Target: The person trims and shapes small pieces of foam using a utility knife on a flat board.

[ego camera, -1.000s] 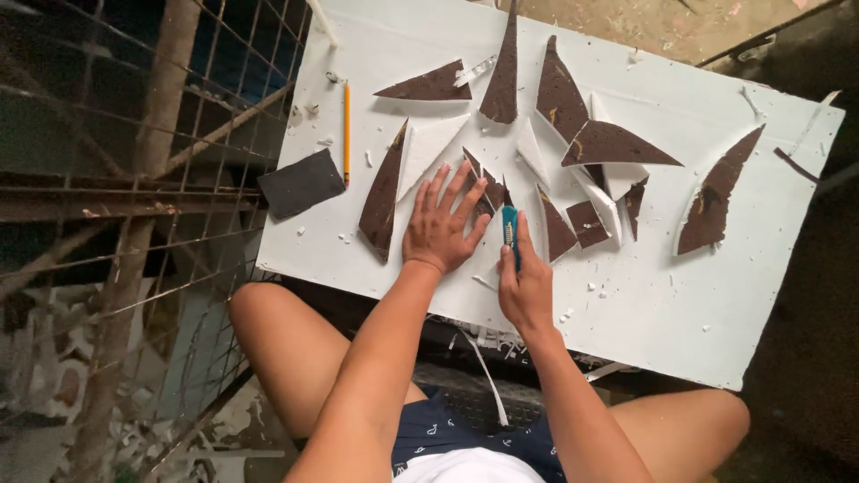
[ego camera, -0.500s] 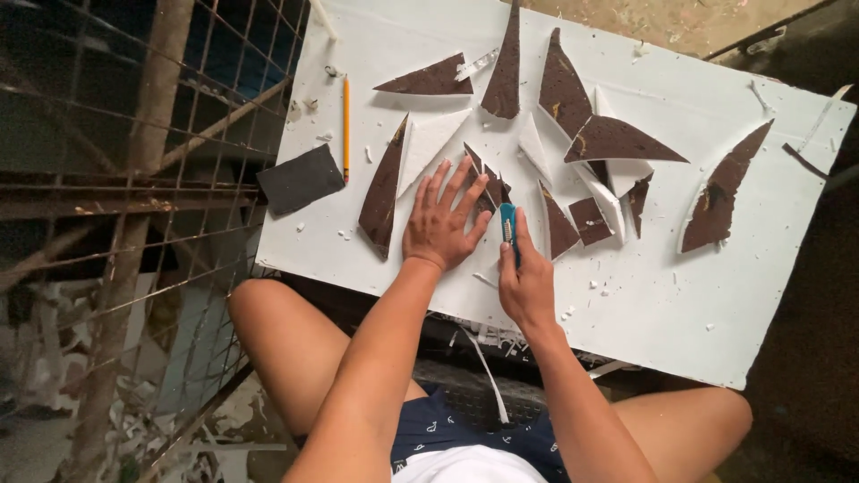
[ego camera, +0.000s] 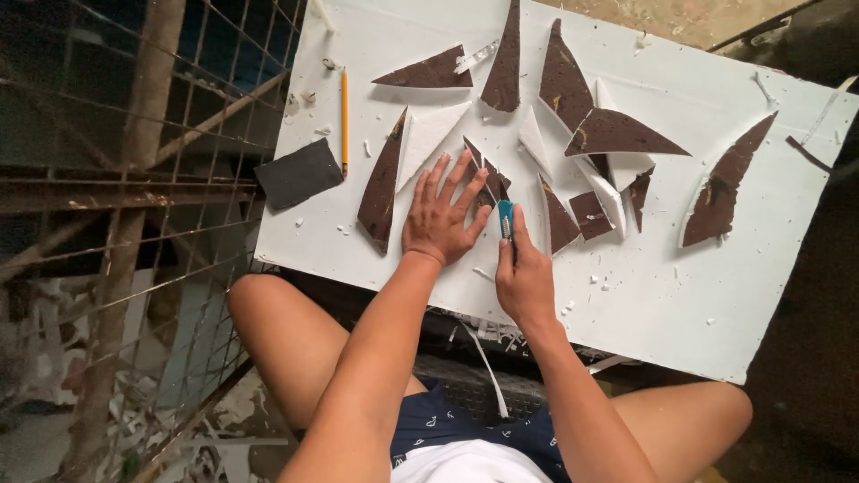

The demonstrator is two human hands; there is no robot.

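Note:
A large white foam board lies across my lap. My left hand presses flat on it, fingers spread, over a small brown-faced cut piece. My right hand grips a blue utility knife, its blade end pointing away from me beside my left hand's fingers. Several brown-topped pointed foam pieces lie scattered around, among them a long curved one left of my left hand and another right of the knife.
A yellow pencil and a dark sanding block sit at the board's left edge. A curved brown piece lies far right. White foam crumbs litter the board. A rusty wire mesh frame stands to the left.
Both hands hold nearly the same pose; the view shifted slightly, and the knife hand edged a little forward along the board.

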